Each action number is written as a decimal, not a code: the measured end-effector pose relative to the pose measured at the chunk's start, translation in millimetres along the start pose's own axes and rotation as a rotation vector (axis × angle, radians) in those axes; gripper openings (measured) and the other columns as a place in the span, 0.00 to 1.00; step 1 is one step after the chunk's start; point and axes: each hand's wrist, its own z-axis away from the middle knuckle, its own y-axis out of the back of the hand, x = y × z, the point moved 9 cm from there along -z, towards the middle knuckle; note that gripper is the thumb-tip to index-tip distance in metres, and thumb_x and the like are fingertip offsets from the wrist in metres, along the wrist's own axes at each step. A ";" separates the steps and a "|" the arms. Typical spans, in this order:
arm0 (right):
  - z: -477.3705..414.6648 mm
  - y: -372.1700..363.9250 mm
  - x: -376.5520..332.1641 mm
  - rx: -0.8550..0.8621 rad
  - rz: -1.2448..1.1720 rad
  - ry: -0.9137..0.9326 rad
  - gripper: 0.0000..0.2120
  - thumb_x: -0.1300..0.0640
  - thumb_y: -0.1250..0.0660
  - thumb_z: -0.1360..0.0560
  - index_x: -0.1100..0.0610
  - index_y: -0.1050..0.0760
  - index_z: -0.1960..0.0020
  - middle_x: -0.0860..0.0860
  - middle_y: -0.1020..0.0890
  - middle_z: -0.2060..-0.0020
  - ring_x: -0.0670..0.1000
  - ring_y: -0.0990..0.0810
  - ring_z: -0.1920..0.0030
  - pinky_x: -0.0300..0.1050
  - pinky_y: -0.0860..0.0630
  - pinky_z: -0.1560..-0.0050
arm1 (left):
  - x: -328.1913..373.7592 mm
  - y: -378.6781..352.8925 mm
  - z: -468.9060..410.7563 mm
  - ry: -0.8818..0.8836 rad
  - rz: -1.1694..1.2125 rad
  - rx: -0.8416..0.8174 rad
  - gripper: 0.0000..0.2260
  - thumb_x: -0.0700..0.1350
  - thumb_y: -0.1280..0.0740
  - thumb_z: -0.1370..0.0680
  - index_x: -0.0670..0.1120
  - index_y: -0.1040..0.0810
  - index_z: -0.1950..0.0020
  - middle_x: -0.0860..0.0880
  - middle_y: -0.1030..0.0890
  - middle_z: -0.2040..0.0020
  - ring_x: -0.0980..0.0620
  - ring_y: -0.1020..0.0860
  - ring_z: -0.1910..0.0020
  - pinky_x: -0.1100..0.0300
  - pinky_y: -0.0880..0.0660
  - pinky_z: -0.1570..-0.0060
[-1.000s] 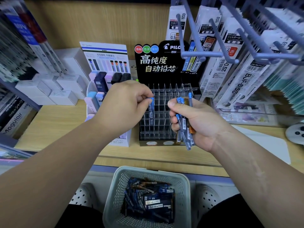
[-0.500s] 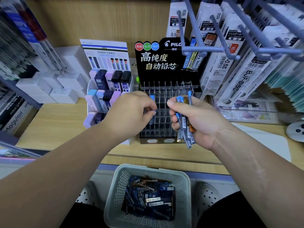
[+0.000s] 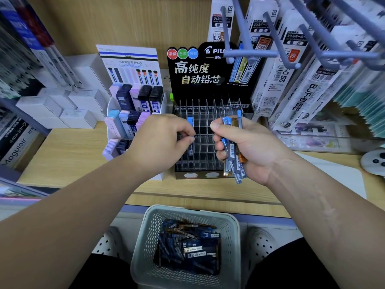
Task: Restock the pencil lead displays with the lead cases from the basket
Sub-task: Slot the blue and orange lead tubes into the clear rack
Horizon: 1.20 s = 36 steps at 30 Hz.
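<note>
A black Pilot lead display [image 3: 208, 130] with a clear slotted grid stands on the wooden shelf. One blue-capped lead case [image 3: 190, 130] stands in a slot near the grid's left side, and my left hand [image 3: 162, 140] pinches it with thumb and forefinger. My right hand [image 3: 243, 147] holds a bundle of several lead cases [image 3: 233, 155], blue-capped with one orange, in front of the grid's right part. Below, a grey mesh basket [image 3: 145, 243] holds several more dark blue lead cases [image 3: 189, 247].
A white tiered display of pastel and black lead cases [image 3: 129, 113] stands left of the grid. White boxes [image 3: 68, 109] sit further left. Refill packs hang on grey pegs [image 3: 291, 44] upper right, jutting toward me. A white round device [image 3: 375, 161] lies far right.
My left hand has lowered, pushing the blue-capped case down into a grid slot. The right hand with its bundle has stayed nearly still.
</note>
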 end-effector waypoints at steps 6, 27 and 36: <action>-1.0 0.4 1.1 -0.005 -0.001 0.000 0.05 0.60 0.27 0.24 0.56 0.22 0.51 0.52 0.21 0.67 0.48 0.25 0.70 0.40 0.28 0.70 | -3.3 -11.4 4.3 -0.037 -0.076 -0.035 0.04 0.46 0.30 0.27 0.48 0.15 0.57 0.53 0.19 0.61 0.50 0.20 0.61 0.51 0.22 0.59; 1.2 -10.2 1.3 -0.100 0.000 0.025 0.04 0.60 0.27 0.25 0.56 0.21 0.53 0.51 0.21 0.67 0.47 0.25 0.69 0.40 0.27 0.69 | 1.1 5.9 -2.1 0.276 0.400 0.024 0.03 0.40 0.28 0.24 0.48 0.18 0.57 0.50 0.19 0.67 0.57 0.29 0.74 0.63 0.29 0.68; -3.9 4.1 -1.8 0.111 -0.134 0.081 0.06 0.55 0.29 0.22 0.55 0.24 0.55 0.50 0.20 0.68 0.47 0.22 0.70 0.42 0.23 0.69 | 22.3 -39.0 24.7 0.603 0.773 -0.215 0.10 0.48 0.25 0.26 0.43 0.22 0.59 0.41 0.19 0.66 0.50 0.24 0.74 0.60 0.29 0.72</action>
